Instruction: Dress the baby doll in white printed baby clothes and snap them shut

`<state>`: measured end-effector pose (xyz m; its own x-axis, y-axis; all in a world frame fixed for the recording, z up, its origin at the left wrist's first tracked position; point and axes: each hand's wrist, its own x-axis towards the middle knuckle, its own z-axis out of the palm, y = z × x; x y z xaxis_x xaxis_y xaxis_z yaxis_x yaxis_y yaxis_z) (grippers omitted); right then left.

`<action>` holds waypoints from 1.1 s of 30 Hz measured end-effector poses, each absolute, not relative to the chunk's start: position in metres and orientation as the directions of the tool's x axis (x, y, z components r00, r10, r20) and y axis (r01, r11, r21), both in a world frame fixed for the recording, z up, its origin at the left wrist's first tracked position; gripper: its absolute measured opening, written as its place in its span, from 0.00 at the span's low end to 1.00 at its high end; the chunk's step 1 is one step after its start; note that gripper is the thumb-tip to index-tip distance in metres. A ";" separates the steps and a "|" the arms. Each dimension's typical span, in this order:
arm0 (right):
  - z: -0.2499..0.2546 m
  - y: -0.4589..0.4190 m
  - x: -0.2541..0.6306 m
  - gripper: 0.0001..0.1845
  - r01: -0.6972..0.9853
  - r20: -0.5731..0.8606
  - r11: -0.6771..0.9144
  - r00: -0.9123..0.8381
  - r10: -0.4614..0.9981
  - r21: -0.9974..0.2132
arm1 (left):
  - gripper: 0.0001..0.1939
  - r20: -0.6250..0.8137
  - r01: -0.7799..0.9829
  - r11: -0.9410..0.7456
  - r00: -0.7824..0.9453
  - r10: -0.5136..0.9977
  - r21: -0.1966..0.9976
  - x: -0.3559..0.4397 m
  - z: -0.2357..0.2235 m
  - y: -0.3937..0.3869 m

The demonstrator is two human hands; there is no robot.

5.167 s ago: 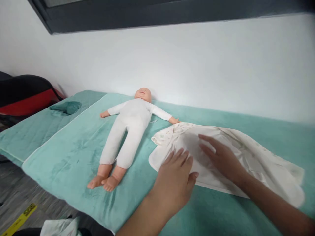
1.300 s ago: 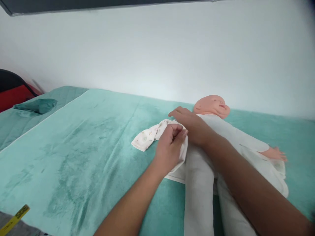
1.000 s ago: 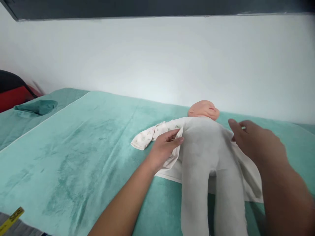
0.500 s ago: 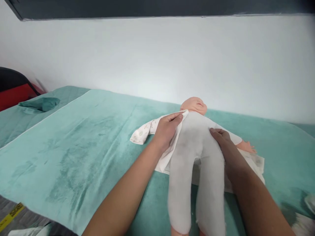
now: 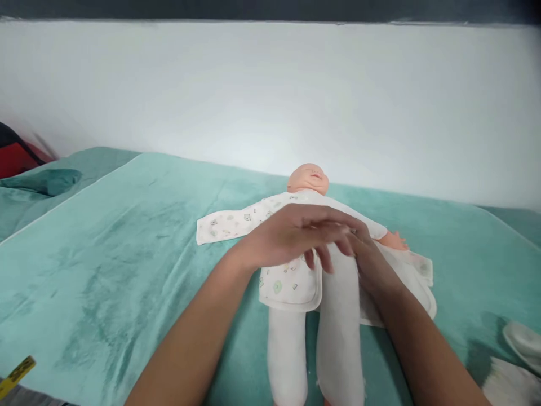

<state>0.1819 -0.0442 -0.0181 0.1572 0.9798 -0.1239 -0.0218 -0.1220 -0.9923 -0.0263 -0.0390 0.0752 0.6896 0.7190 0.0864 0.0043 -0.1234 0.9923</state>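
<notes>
A baby doll (image 5: 340,332) with a white cloth body lies on its back, its head at the wall side. A white printed baby shirt (image 5: 291,285) has one sleeve on the doll's left-side arm, and that front panel lies over the chest and belly. The other panel is spread under the doll's right-side arm, which is bare of the sleeve. My left hand (image 5: 302,232) hovers over the chest, fingers apart and holding nothing visible. My right hand (image 5: 368,256) is beside the doll's right-side hip, its fingers mostly hidden behind my left fingertips.
A green plush cover (image 5: 139,270) spreads under the doll, up to a white wall (image 5: 253,101). Small white cloth items (image 5: 509,383) lie at the lower right. A red and black object (image 5: 17,155) stands at the far left. Yellow tape (image 5: 17,376) shows at lower left.
The shirt's left-side panel, pinched at the neck before, now lies across the doll's front. My left hand has let go and moved right, toward my right hand.
</notes>
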 end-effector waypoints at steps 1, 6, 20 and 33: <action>-0.019 -0.044 0.181 0.32 -0.052 -0.141 -0.135 0.156 0.978 -0.990 | 0.14 0.118 0.026 -0.167 0.596 0.794 0.986 -0.028 0.071 -0.035; -0.022 -0.043 0.180 0.30 -0.120 -0.176 -0.163 0.108 0.978 -0.979 | 0.11 0.369 0.392 -0.382 0.113 0.923 0.837 -0.030 0.030 -0.012; -0.013 -0.034 0.219 0.22 0.291 0.059 0.054 0.010 0.998 -0.955 | 0.15 0.305 0.614 -0.647 0.576 0.759 0.451 0.054 0.059 0.009; -0.017 -0.035 0.310 0.25 0.789 -0.016 -0.290 0.336 0.942 -0.542 | 0.16 -0.028 0.645 -0.764 0.763 0.645 -0.033 0.131 0.033 0.042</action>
<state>0.3103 -0.0350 -0.0173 0.3360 0.9417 -0.0158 0.7885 -0.2904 -0.5421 0.1311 0.0420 0.0333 0.7633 0.6455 -0.0280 0.6446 -0.7638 -0.0334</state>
